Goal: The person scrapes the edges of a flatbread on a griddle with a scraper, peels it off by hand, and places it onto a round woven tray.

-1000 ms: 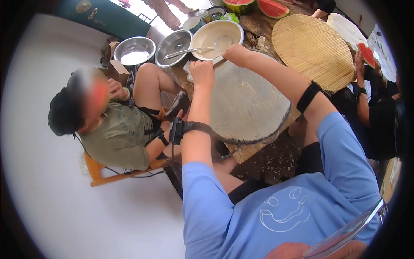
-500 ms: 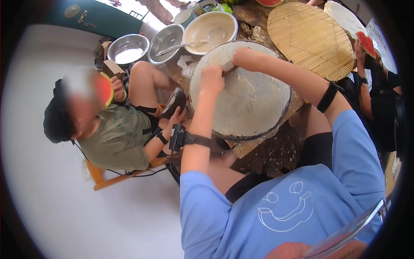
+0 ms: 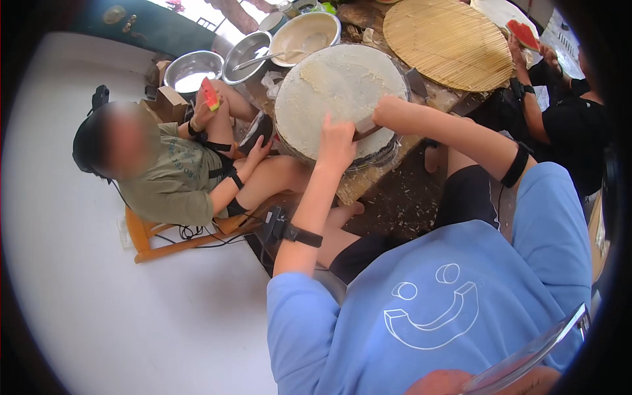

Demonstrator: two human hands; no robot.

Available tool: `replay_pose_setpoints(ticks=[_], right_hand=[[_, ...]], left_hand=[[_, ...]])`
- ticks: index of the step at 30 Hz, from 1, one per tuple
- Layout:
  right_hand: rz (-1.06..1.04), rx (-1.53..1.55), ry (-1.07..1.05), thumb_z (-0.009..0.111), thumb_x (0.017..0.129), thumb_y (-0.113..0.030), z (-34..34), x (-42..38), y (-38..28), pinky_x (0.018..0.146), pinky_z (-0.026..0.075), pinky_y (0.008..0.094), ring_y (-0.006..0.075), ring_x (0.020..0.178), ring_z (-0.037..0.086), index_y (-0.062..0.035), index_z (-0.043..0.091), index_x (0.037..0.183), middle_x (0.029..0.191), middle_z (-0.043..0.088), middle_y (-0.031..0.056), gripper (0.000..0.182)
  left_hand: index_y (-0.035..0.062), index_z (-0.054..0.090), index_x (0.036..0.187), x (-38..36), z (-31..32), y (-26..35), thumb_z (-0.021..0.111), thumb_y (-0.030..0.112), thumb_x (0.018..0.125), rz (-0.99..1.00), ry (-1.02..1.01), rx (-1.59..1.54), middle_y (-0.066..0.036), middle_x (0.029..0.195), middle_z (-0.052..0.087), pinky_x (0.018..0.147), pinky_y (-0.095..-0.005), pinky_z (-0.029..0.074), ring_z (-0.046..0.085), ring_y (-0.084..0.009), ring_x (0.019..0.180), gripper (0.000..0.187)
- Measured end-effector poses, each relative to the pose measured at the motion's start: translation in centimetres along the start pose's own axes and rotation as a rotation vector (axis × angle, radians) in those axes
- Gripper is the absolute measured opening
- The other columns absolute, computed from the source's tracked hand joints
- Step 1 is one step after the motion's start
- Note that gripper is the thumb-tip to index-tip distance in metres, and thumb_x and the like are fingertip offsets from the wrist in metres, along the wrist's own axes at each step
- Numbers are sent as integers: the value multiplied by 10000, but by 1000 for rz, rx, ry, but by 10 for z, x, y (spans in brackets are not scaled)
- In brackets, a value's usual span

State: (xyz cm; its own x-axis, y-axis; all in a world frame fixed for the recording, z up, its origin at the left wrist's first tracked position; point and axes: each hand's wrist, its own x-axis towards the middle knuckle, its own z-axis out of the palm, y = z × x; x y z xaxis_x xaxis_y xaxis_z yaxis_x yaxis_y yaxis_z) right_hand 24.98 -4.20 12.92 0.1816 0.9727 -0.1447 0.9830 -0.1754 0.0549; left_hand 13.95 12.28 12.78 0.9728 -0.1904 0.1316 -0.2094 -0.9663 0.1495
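Note:
A large round board (image 3: 342, 85) covered with a pale, paste-like layer rests on the wooden table in front of me. Near its lower right edge, a flat dark scraper (image 3: 367, 127) spans the gap between my hands. Fingers wrapped, my right hand (image 3: 395, 115) grips the scraper's right end. My left hand (image 3: 337, 141) is closed at the other end, its index finger pointing up over the pale surface. Rough, crumbly patches show on the layer's upper left part. My palms hide both ends of the scraper.
Beyond the board are a cream basin (image 3: 306, 36) with a ladle and two metal bowls (image 3: 194, 69). A woven round mat (image 3: 447, 43) lies at the back right. One person (image 3: 178, 171) sits at left with watermelon and a dark bowl; another (image 3: 566, 118) is at right.
My hands and the scraper have moved from the board's far part to its near right edge. The person at left has lowered the watermelon from the face. The view has shifted.

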Motion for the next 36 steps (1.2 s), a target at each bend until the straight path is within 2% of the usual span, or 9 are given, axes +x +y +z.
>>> replay_pose_setpoints(ticks=[4,7,9,11,16,18,23,30,36], right_hand=[[2,9,-36,685,581,-57,2,-20,-30,628,496,355,280,686,639,-66,659,660,668,638,114,84],[-30,104,-13,659,605,-45,-6,-36,-37,632,494,375,312,706,631,-56,659,719,694,633,135,114],[-17,234,-53,612,653,-23,-15,-28,-22,650,486,394,341,741,621,-66,655,758,726,629,154,122],[16,308,114,598,674,-34,-22,0,0,648,479,412,341,746,617,-76,647,768,716,622,148,114],[-163,153,369,587,703,-80,-49,130,53,608,468,408,320,694,604,-86,640,691,704,619,125,55],[-151,214,345,592,692,-75,-46,182,61,611,468,409,317,702,609,-89,648,701,707,624,119,58],[-76,266,248,627,649,-42,-6,276,95,640,473,402,309,768,620,-94,674,752,781,650,111,125],[-14,390,220,653,625,-21,-1,270,142,648,458,389,318,759,599,-76,655,749,771,634,133,136],[90,355,165,654,639,-20,-1,236,164,677,469,395,335,781,598,-45,648,755,800,630,150,119]], left_hand=[[42,626,781,-30,-6,20,650,58,656,56,26,-62,-144,724,622,954,-443,342,578,-351,754,128],[39,597,726,-45,-12,32,638,96,684,44,14,-101,-150,717,615,945,-429,346,595,-311,763,82],[41,612,755,-44,-24,39,638,104,686,-21,8,-92,-145,713,618,812,-429,422,584,-345,743,96],[39,610,788,-36,-27,29,635,128,702,-130,95,-58,-156,714,620,662,-447,476,599,-363,721,127],[29,596,863,7,-36,-33,636,128,713,-489,189,97,-197,754,628,670,-470,477,619,-375,735,184],[26,599,871,22,-33,-57,636,120,712,-617,166,104,-199,767,632,680,-468,477,617,-378,741,189],[-14,591,807,44,-7,-129,640,81,711,-530,297,-11,-233,745,616,678,-465,469,608,-409,735,144],[-27,623,830,90,-8,-148,631,62,680,-436,253,-239,-231,774,619,698,-451,455,602,-394,772,175],[-5,634,892,121,-3,-147,684,96,668,-379,126,-187,-181,796,640,691,-379,483,624,-330,760,251]])
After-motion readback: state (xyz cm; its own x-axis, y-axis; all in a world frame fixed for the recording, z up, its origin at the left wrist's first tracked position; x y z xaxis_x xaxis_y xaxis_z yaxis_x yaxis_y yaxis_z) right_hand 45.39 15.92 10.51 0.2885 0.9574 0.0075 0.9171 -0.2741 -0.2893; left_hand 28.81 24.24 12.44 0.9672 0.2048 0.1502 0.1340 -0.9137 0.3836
